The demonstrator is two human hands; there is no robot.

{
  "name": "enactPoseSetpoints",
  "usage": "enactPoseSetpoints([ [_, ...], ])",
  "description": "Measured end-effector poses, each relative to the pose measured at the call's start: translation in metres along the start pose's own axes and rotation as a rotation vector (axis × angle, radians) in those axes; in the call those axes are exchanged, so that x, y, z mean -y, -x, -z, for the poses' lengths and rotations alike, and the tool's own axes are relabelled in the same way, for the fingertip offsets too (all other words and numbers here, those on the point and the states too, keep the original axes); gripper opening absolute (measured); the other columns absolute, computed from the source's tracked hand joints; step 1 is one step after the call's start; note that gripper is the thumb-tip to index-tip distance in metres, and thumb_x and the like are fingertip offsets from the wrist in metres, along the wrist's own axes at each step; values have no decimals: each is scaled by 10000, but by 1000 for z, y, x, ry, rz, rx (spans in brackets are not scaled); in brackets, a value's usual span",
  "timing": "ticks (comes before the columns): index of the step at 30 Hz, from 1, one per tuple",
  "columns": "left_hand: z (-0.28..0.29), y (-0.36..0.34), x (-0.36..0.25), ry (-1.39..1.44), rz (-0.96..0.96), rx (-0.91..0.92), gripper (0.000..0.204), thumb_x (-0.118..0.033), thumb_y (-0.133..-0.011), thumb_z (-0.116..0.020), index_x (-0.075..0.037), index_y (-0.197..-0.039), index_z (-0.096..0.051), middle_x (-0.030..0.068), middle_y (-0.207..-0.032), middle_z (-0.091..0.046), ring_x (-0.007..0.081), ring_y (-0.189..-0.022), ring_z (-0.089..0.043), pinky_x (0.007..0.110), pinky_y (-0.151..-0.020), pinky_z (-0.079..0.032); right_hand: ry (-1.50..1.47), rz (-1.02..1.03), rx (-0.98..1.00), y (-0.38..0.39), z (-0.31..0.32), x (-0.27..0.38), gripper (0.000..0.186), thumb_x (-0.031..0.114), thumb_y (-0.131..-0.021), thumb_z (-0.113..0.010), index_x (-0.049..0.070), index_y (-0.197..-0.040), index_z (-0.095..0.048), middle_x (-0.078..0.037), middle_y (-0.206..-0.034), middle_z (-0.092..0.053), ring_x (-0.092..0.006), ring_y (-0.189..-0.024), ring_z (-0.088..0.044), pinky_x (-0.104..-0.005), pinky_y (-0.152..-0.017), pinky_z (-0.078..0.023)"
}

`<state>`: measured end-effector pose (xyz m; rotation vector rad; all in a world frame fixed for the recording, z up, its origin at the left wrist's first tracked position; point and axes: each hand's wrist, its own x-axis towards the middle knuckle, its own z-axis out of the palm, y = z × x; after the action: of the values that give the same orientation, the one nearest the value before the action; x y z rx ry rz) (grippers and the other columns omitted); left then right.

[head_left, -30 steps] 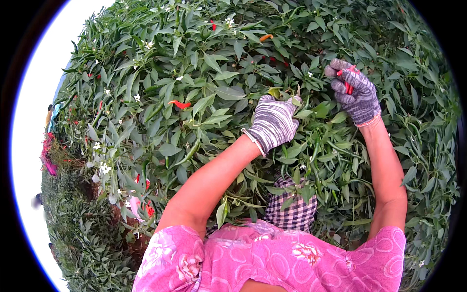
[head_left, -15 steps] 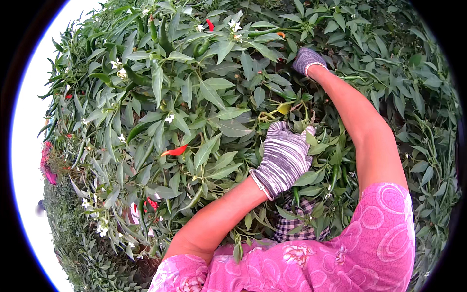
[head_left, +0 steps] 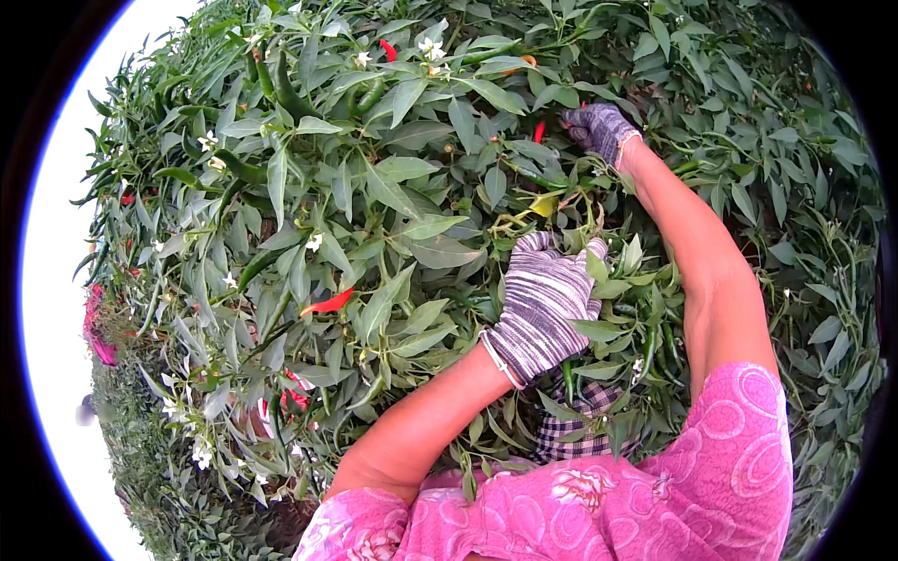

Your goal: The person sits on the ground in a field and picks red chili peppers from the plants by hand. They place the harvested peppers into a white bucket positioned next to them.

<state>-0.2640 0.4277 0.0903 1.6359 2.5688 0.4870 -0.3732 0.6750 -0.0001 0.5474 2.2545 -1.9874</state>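
My left hand [head_left: 547,304], in a grey-and-white striped knit glove, is closed around leafy chili stems [head_left: 594,220] in the middle of the bush. A yellow leaf [head_left: 544,204] lies just beyond its fingers. Farther off and to the right, my right hand [head_left: 599,129], gloved alike, reaches among the leaves with its fingers curled. What its fingertips grip is hidden by foliage; a speck of red shows beside them. A red chili [head_left: 540,132] hangs just left of that hand. Green chilies [head_left: 650,351] hang between my left hand and my right forearm.
Dense chili plants surround me. Another red chili [head_left: 327,304] stands out at left, with large green chilies [head_left: 292,92] at the upper left and white flowers [head_left: 430,49] at the top. Checkered cloth [head_left: 571,430] shows below my left hand, against my pink clothing [head_left: 561,505].
My right hand has turned, and its curled fingers now show by the leaves. A red chili has come into sight beside it. My left hand keeps its hold; the view shifts slightly.
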Motion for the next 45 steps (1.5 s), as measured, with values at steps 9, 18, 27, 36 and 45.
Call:
enactPoseSetpoints([
  [9,-4,2,-6,-23,6,-23,487,-264,-665,-603,-53,-1093,-507,113,-859,-629,277,-864,-582,420,-887,-327,-657,148,-10,34,8,6,151,135,-775,-644,84,-901,-580,-26,-788,-621,-124,-619,-613,-183,-399,-374],
  [18,5,-1,-5,80,12,66,565,-287,-621,-629,-30,-1107,-500,127,-946,-627,285,-952,-565,412,-920,-300,871,239,-303,-14,-26,34,282,255,-712,-594,35,-885,-630,-178,-880,-625,-360,-805,-591,-425,-703,-463],
  [27,0,-4,0,248,20,35,576,-270,-633,-595,-19,-1138,-480,134,-893,-631,278,-877,-584,403,-926,-291,1205,369,-245,-9,-42,32,199,175,-681,-554,61,-802,-662,-170,-766,-633,-342,-714,-617,-425,-609,-488],
  [36,0,-2,-6,39,-9,12,573,-236,-623,-588,-48,-1154,-479,114,-979,-617,274,-924,-563,414,-908,-307,851,292,-355,5,-51,29,246,285,-687,-599,87,-817,-664,-156,-776,-629,-333,-747,-607,-417,-670,-476],
  [45,2,-8,-14,27,18,37,575,-204,-603,-620,-66,-1150,-508,109,-1035,-604,285,-982,-533,415,-893,-319,-271,52,28,17,-29,23,217,223,-752,-679,11,-728,-636,-40,-558,-559,-105,-455,-455,-266,-433,-380],
])
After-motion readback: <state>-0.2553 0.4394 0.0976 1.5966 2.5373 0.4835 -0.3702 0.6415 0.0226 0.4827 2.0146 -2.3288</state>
